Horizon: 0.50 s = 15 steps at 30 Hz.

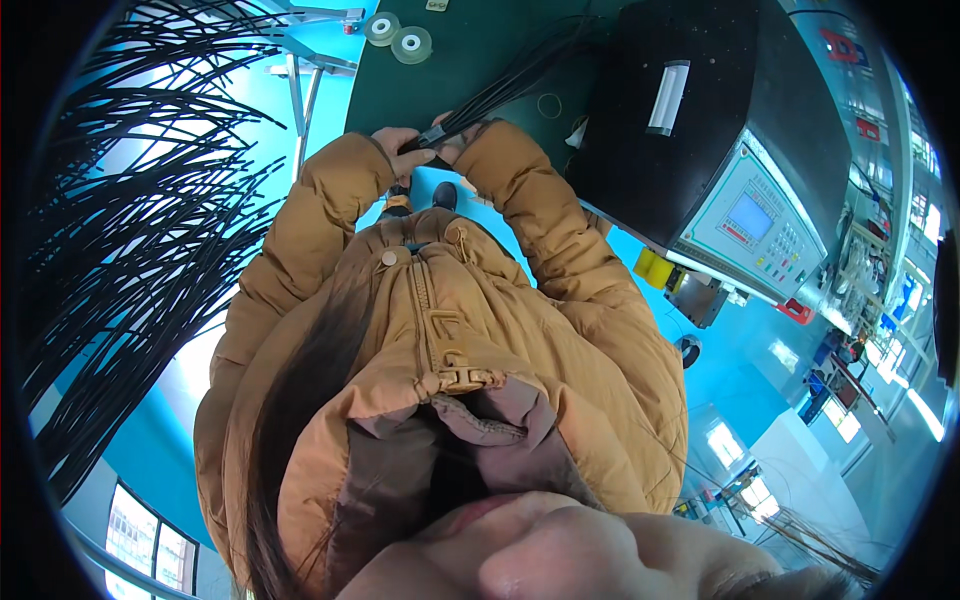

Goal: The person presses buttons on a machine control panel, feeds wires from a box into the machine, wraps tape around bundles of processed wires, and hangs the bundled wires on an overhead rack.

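At the near edge of the dark green table (480,38), a bundle of thin black cables (498,92) runs away from me toward the far right. My left hand (402,152) is closed around the near end of the bundle. Close beside it, my right hand (452,146) also grips the cables, its fingers partly covered by the brown sleeve. The cable ends between the two hands are mostly hidden, and small details there are too tiny to make out.
Two rolls of clear tape (411,45) lie at the table's far left. A thin ring (549,105) is right of the bundle. A large black machine (700,90) with a control panel (755,208) stands at right. Many long black cables (150,210) hang at left by a metal stand (305,90).
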Each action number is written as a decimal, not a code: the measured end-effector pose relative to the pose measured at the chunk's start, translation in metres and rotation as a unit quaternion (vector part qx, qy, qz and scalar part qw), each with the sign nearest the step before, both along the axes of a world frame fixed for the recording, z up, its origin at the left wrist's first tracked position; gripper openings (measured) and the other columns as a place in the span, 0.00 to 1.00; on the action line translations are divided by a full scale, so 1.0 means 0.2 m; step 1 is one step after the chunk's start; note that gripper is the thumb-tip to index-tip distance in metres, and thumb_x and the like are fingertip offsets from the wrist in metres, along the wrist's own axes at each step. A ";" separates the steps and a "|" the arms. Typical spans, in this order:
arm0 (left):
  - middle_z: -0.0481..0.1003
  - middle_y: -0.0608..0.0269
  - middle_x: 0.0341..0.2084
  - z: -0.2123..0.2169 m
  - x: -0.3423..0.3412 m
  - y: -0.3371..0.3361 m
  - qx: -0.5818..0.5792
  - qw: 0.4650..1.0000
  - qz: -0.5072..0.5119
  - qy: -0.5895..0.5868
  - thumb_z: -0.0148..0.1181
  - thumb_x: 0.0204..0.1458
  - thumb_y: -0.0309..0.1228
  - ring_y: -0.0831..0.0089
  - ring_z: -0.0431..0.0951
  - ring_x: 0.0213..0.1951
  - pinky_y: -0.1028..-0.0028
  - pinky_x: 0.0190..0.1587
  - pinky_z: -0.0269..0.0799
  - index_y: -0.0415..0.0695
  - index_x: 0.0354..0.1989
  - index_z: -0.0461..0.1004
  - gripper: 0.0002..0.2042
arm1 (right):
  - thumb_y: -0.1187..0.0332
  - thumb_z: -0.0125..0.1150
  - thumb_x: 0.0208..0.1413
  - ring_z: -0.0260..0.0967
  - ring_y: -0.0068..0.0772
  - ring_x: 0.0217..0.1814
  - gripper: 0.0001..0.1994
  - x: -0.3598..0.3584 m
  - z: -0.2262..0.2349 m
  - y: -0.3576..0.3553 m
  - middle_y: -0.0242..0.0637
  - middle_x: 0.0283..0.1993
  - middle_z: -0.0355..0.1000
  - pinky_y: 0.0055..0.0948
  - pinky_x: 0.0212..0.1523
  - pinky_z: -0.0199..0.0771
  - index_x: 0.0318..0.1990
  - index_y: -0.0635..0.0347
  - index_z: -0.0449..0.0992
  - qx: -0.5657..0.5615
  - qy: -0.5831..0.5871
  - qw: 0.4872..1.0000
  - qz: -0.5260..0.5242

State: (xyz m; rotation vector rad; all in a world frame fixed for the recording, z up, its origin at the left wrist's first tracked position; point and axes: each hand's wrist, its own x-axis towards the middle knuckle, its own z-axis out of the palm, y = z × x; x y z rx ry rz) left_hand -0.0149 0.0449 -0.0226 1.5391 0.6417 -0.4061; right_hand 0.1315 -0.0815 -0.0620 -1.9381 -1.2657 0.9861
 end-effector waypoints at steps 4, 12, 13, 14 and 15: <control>0.67 0.63 0.14 0.00 -0.03 -0.01 0.039 0.999 -0.002 0.032 0.51 0.43 0.37 0.80 0.68 0.18 0.80 0.20 0.64 0.39 0.28 0.65 0.13 | 0.61 0.54 0.42 0.64 0.23 0.31 0.13 -0.03 0.26 0.00 0.32 0.30 0.69 0.22 0.33 0.63 0.36 0.52 0.71 -0.084 0.177 0.981 -0.006; 0.67 0.61 0.16 -0.04 -0.01 -0.06 -0.190 0.976 0.107 0.003 0.43 0.48 0.43 0.78 0.69 0.18 0.80 0.21 0.64 0.40 0.29 0.65 0.16 | 0.58 0.45 0.47 0.65 0.26 0.33 0.14 -0.02 0.31 -0.01 0.32 0.31 0.69 0.22 0.34 0.63 0.39 0.50 0.69 -0.143 0.029 0.985 0.097; 0.67 0.61 0.16 -0.05 0.00 -0.06 -0.191 0.976 0.107 0.003 0.43 0.48 0.43 0.78 0.69 0.18 0.80 0.21 0.64 0.40 0.29 0.65 0.16 | 0.58 0.44 0.47 0.65 0.27 0.33 0.14 -0.02 0.32 -0.01 0.31 0.31 0.69 0.23 0.35 0.63 0.40 0.50 0.68 -0.165 -0.011 0.978 0.131; 0.68 0.59 0.19 -0.07 0.02 -0.05 -0.086 0.996 0.029 0.027 0.41 0.48 0.45 0.74 0.69 0.21 0.78 0.23 0.65 0.40 0.31 0.65 0.18 | 0.57 0.42 0.48 0.65 0.28 0.33 0.15 -0.01 0.32 -0.01 0.31 0.31 0.69 0.23 0.35 0.63 0.40 0.51 0.68 -0.186 -0.049 0.967 0.165; 0.69 0.57 0.21 -0.09 0.03 -0.05 0.021 0.997 -0.048 0.050 0.40 0.48 0.48 0.70 0.70 0.23 0.76 0.26 0.65 0.41 0.32 0.65 0.20 | 0.58 0.40 0.48 0.65 0.29 0.34 0.14 -0.01 0.27 -0.04 0.31 0.32 0.68 0.25 0.35 0.63 0.39 0.50 0.68 -0.141 -0.030 0.977 0.159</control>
